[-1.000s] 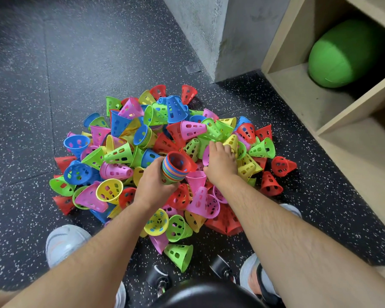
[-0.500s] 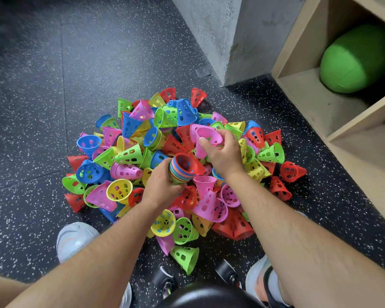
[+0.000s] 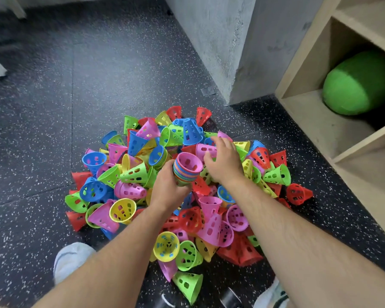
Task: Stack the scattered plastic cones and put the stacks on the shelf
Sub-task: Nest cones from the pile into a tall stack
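A heap of perforated plastic cones (image 3: 131, 174) in red, blue, green, yellow and pink lies on the dark speckled floor. My left hand (image 3: 167, 190) grips a nested stack of cones (image 3: 187, 172) above the heap's middle, mouth up, with a pink cone innermost. Just right of the stack, my right hand (image 3: 225, 163) hovers over the heap with fingers spread, its fingertips touching a pink cone (image 3: 203, 149) that lies on its side. The wooden shelf (image 3: 316, 123) stands to the right, and no cones are visible in it.
A green padded ball (image 3: 356, 85) fills the back of the upper shelf compartment. A grey concrete pillar (image 3: 227, 41) rises behind the heap. My white shoes (image 3: 71, 261) are at the heap's near edge, and bare floor (image 3: 53, 96) stretches to the left.
My right hand dropped the pink cone it was carrying into the stack, so pink has replaced red as the innermost cone, then moved up and right onto another pink cone.
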`<state>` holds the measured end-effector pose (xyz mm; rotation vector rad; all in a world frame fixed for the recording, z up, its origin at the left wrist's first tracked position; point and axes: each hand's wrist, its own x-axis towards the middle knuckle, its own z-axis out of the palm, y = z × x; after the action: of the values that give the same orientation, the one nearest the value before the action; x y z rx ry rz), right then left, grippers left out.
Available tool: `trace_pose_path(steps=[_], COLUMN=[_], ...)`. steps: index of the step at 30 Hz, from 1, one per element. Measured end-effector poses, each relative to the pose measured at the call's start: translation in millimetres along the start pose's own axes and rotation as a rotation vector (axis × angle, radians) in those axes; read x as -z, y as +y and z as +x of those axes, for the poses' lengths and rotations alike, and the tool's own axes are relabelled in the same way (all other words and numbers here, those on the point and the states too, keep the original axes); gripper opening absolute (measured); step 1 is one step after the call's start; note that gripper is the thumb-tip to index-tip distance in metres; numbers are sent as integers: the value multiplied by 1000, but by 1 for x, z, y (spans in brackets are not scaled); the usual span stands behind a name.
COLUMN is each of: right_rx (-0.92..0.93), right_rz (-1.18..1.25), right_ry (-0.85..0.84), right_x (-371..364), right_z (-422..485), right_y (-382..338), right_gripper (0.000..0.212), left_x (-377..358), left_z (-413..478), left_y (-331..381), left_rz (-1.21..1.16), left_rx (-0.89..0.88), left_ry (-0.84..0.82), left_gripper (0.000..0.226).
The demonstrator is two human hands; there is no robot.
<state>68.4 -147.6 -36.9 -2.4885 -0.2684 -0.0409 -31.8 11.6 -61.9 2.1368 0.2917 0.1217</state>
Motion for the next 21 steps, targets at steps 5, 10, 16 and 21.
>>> trace_pose_path(steps=[5, 10, 16, 21], right_rx=[-33, -131, -107, -116], right_rz=[-287, -323, -323, -123], right_ry=[-203, -306, -338, -227], right_x=[-15, -33, -39, -21], right_z=[37, 59, 59, 39], right_y=[-4, -8, 1, 16], right_gripper=[74, 95, 68, 73], left_x=[-7, -11, -8, -6], left_z=[3, 6, 17, 23], left_y=[-4, -12, -14, -7], left_rz=[-11, -29, -45, -44], left_rx=[9, 30, 68, 60], left_ry=[54, 89, 74, 40], left_gripper=[55, 54, 57, 54])
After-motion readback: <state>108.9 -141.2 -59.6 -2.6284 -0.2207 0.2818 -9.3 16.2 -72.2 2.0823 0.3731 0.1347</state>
